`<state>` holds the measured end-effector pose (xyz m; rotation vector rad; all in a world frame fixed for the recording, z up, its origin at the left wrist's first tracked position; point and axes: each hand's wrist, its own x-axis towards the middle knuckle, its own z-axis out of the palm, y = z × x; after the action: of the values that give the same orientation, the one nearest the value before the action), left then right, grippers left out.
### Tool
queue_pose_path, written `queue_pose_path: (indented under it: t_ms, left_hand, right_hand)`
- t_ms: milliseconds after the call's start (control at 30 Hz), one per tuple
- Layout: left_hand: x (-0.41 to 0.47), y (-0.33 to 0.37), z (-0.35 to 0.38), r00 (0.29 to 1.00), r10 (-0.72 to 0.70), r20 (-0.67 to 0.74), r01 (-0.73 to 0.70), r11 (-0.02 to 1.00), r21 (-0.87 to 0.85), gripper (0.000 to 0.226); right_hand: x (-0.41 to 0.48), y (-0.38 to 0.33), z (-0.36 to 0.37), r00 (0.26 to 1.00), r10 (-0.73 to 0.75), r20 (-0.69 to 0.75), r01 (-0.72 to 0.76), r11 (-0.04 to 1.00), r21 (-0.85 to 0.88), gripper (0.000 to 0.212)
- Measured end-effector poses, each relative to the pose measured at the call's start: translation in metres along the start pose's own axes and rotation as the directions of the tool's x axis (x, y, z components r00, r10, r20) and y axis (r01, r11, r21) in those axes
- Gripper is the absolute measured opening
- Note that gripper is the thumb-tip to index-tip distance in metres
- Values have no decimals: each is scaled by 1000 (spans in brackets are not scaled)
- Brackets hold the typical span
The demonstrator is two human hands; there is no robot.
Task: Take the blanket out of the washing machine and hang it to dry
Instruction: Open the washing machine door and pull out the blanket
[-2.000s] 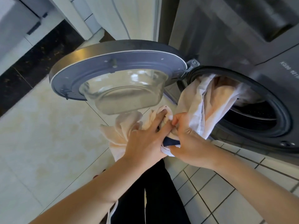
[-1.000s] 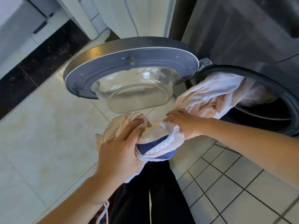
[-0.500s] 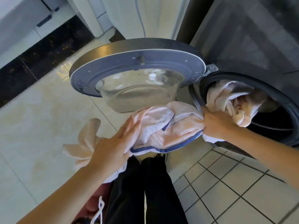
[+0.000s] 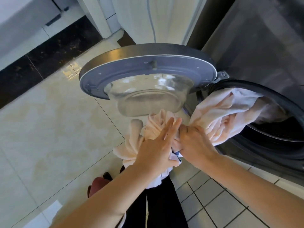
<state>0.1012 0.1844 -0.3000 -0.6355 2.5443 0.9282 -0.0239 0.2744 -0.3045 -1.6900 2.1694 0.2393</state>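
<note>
A pale peach and white blanket (image 4: 220, 111) with a blue edge trails out of the round opening of the dark grey washing machine (image 4: 256, 46) at the right. Part of it is bunched in front of me, below the open door. My right hand (image 4: 192, 142) grips the blanket where it leaves the drum, fingers curled round the cloth. My left hand (image 4: 156, 148) lies flat with straight fingers on the gathered bunch, pressing it from the left. The rest of the blanket is still inside the drum.
The washer's round door (image 4: 148, 71) with its glass bowl stands open to the left, just above my hands. Beige floor tiles (image 4: 49, 120) spread out on the left, with a black skirting strip (image 4: 41, 51) behind. My dark trousers (image 4: 158, 203) show below.
My right hand has pulled more blanket out of the drum and come back next to my left hand. The stretched cloth is now gathered into a bunch between both hands.
</note>
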Motion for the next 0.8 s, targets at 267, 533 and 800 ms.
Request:
queue_pose_path:
  t_ms: [267, 533, 800]
  left_hand:
    - [1, 1, 14, 998, 24, -61, -26, 999, -40, 115]
    - [3, 12, 8, 956, 78, -283, -78, 997, 8, 59]
    - [-5, -6, -10, 985, 19, -172, 2, 992, 123, 35]
  right_hand:
    - [-24, -1, -13, 977, 44, -210, 12, 966, 259, 52]
    - [-39, 4, -16, 950, 11, -313, 94, 943, 318, 37]
    - [-37, 45, -2, 948, -247, -200, 272, 956, 111, 63]
